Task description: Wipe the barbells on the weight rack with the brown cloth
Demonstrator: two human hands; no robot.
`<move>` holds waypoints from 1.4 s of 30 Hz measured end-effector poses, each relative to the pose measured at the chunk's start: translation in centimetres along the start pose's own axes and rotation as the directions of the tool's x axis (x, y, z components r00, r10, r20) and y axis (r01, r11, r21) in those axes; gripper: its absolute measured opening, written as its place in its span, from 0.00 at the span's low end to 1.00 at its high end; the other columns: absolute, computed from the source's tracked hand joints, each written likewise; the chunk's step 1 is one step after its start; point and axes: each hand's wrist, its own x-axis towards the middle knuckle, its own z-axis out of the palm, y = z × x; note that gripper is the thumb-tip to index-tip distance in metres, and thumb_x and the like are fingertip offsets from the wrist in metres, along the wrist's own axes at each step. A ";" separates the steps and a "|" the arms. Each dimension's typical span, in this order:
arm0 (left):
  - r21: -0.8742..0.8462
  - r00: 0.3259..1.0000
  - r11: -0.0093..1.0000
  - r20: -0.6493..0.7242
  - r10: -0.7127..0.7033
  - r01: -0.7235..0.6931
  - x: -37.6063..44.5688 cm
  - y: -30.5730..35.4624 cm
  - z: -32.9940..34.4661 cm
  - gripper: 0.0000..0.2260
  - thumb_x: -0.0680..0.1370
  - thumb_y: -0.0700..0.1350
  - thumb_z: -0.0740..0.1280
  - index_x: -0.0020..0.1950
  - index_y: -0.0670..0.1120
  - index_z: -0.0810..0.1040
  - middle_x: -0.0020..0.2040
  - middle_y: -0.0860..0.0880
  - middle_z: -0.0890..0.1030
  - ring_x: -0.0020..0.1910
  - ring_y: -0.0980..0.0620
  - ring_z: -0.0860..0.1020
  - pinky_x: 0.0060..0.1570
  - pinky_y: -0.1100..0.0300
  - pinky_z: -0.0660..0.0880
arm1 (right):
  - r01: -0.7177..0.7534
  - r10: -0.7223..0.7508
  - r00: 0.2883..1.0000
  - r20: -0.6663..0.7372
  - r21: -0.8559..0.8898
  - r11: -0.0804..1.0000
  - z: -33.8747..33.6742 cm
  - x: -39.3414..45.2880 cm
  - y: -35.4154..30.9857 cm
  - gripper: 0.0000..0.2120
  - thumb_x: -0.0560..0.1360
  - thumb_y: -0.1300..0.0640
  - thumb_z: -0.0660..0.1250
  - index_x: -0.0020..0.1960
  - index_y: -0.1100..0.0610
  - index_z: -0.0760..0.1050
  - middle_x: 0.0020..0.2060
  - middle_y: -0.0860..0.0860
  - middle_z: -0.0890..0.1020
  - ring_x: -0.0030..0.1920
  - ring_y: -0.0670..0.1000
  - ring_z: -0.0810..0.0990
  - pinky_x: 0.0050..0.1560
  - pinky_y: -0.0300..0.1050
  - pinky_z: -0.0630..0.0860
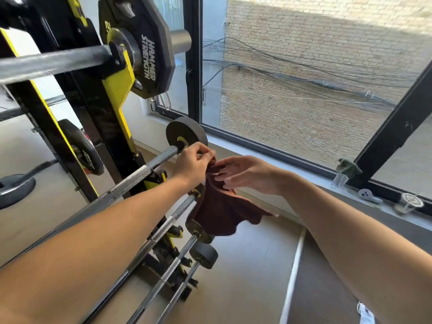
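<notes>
A brown cloth (pixel 222 211) hangs in front of the black and yellow weight rack (pixel 117 127). My left hand (pixel 192 164) pinches its top edge, close to the round end weight (pixel 187 133) of the top fixed barbell (pixel 140 171). My right hand (pixel 247 175) has its fingers curled over the cloth's upper edge from the right. Below, three more barbells (pixel 173 225) lie on the rack, and the cloth partly covers their end weights. A long bar (pixel 53 61) with a Hammer Strength plate (pixel 145 50) rests higher up.
A large window (pixel 304 90) with a black frame is at the right, its grey sill (pixel 304 174) holding a plastic cup (pixel 409 203) and small items. A white pipe (pixel 293 274) runs along the floor. More plates hang on the rack's left side (pixel 81 148).
</notes>
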 end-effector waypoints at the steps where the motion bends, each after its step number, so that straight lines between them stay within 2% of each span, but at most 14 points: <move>1: -0.061 0.999 0.998 0.047 0.001 0.002 -0.2 0.4 0.1 0.06 0.80 0.52 0.69 0.48 0.51 0.80 0.41 0.50 0.85 0.41 0.51 0.84 0.44 0.55 0.81 | 0.049 -0.052 0.998 -0.046 -0.069 0.996 0.2 0.3 -0.1 0.19 0.74 0.75 0.69 0.63 0.65 0.77 0.52 0.57 0.86 0.56 0.55 0.85 0.60 0.47 0.80; 4: -0.196 0.991 0.980 0.133 0.006 0.020 -0.6 1.0 0.3 0.04 0.81 0.50 0.68 0.48 0.52 0.79 0.40 0.48 0.86 0.42 0.47 0.85 0.47 0.48 0.83 | 0.086 -0.163 0.932 -0.325 -0.238 0.968 0.8 1.0 -0.3 0.04 0.77 0.67 0.71 0.49 0.61 0.83 0.37 0.52 0.87 0.37 0.48 0.86 0.41 0.39 0.82; 8: -0.281 0.981 0.957 0.191 -0.017 0.071 -1.2 1.8 0.5 0.03 0.82 0.44 0.66 0.50 0.47 0.78 0.44 0.40 0.86 0.44 0.44 0.86 0.48 0.46 0.83 | 0.020 -0.336 0.833 -0.439 -0.583 0.812 0.6 1.2 -0.2 0.08 0.75 0.49 0.75 0.37 0.47 0.83 0.31 0.46 0.83 0.34 0.46 0.80 0.37 0.42 0.74; 10: -0.320 0.976 0.943 0.217 -0.023 0.094 -1.2 1.9 0.4 0.03 0.83 0.42 0.64 0.52 0.45 0.78 0.46 0.38 0.85 0.46 0.43 0.86 0.48 0.47 0.84 | 0.002 -0.370 0.828 -0.422 -0.657 0.754 0.5 1.2 -0.5 0.10 0.75 0.46 0.74 0.37 0.49 0.83 0.35 0.47 0.80 0.37 0.49 0.78 0.38 0.46 0.72; 16: -0.346 0.952 0.933 0.307 0.014 0.098 -0.7 1.4 -0.2 0.17 0.76 0.56 0.72 0.55 0.44 0.78 0.47 0.42 0.87 0.49 0.44 0.86 0.55 0.43 0.80 | -0.087 -0.167 0.880 -0.444 -0.498 0.863 0.7 1.2 -1.4 0.18 0.76 0.42 0.71 0.36 0.54 0.81 0.29 0.48 0.76 0.32 0.47 0.71 0.36 0.45 0.66; 18: -0.308 0.965 0.947 0.263 -0.011 0.095 -0.1 1.1 -0.5 0.14 0.75 0.56 0.73 0.52 0.47 0.79 0.45 0.43 0.87 0.47 0.43 0.86 0.52 0.42 0.81 | -0.095 -0.135 0.892 -0.432 -0.471 0.877 0.8 1.1 -1.4 0.16 0.75 0.42 0.73 0.35 0.52 0.80 0.28 0.45 0.76 0.31 0.44 0.72 0.33 0.41 0.66; 20: -0.236 0.984 0.970 0.178 -0.021 0.063 0.7 0.8 -0.5 0.10 0.77 0.57 0.71 0.47 0.51 0.80 0.44 0.44 0.86 0.46 0.43 0.85 0.49 0.42 0.82 | -0.109 -0.067 0.935 -0.349 -0.462 0.880 0.7 0.9 -1.0 0.12 0.73 0.43 0.76 0.41 0.51 0.83 0.33 0.45 0.82 0.36 0.43 0.77 0.36 0.38 0.70; 23: -0.123 0.994 0.992 0.106 0.024 -0.010 1.4 1.5 -0.4 0.10 0.80 0.55 0.67 0.51 0.50 0.80 0.46 0.49 0.85 0.48 0.49 0.83 0.48 0.54 0.81 | -0.137 0.073 0.986 -0.150 -0.482 0.865 0.4 0.5 1.2 0.08 0.72 0.45 0.77 0.45 0.49 0.85 0.41 0.45 0.86 0.44 0.45 0.83 0.46 0.40 0.77; 25: -0.106 0.999 0.994 0.020 0.031 -0.029 2.0 2.3 -0.6 0.10 0.81 0.54 0.66 0.51 0.48 0.80 0.48 0.50 0.85 0.46 0.52 0.81 0.42 0.64 0.75 | -0.201 0.190 0.978 -0.081 -0.577 0.791 0.0 -0.3 3.6 0.08 0.71 0.46 0.78 0.47 0.48 0.86 0.43 0.45 0.87 0.45 0.45 0.84 0.48 0.37 0.78; 28: -0.015 0.998 0.999 -0.053 0.035 -0.036 3.0 2.8 -1.5 0.09 0.82 0.53 0.65 0.51 0.48 0.78 0.48 0.50 0.83 0.45 0.52 0.78 0.43 0.62 0.70 | -0.277 0.274 0.954 -0.123 -0.710 0.647 -1.6 -1.3 7.8 0.09 0.71 0.49 0.79 0.50 0.48 0.85 0.45 0.45 0.87 0.47 0.47 0.84 0.52 0.42 0.78; 33: 0.274 0.998 0.960 -0.007 0.069 -0.064 2.9 0.6 -1.7 0.08 0.82 0.52 0.64 0.48 0.49 0.76 0.48 0.46 0.82 0.48 0.45 0.78 0.46 0.53 0.73 | -0.429 0.077 0.857 -0.510 -0.622 0.655 -5.4 -2.5 9.3 0.22 0.71 0.51 0.79 0.59 0.51 0.72 0.48 0.49 0.82 0.46 0.52 0.81 0.48 0.46 0.78; 35: 0.304 0.999 0.952 0.009 0.036 -0.038 2.6 0.2 -1.3 0.09 0.83 0.52 0.64 0.49 0.48 0.76 0.48 0.44 0.82 0.48 0.42 0.79 0.47 0.50 0.76 | -0.458 0.098 0.864 -0.494 -0.690 0.561 -6.3 -2.8 8.6 0.21 0.71 0.50 0.78 0.61 0.48 0.76 0.48 0.50 0.84 0.45 0.52 0.81 0.50 0.48 0.80; 39: 0.345 0.999 0.938 -0.008 0.033 -0.028 2.0 0.5 0.0 0.09 0.83 0.53 0.62 0.51 0.48 0.76 0.49 0.43 0.83 0.49 0.40 0.79 0.46 0.51 0.74 | -0.439 0.041 0.898 -0.438 -0.885 0.156 -4.7 -2.9 6.7 0.09 0.69 0.48 0.75 0.46 0.50 0.84 0.39 0.47 0.83 0.44 0.52 0.80 0.37 0.42 0.73; 42: 0.318 0.999 0.948 -0.028 0.015 -0.006 1.9 1.2 1.0 0.10 0.84 0.53 0.60 0.54 0.48 0.76 0.52 0.43 0.82 0.51 0.40 0.79 0.48 0.50 0.75 | -0.394 0.061 0.919 -0.389 -0.901 0.185 -2.9 -1.7 6.9 0.11 0.70 0.47 0.74 0.46 0.54 0.83 0.38 0.51 0.83 0.43 0.54 0.81 0.37 0.42 0.74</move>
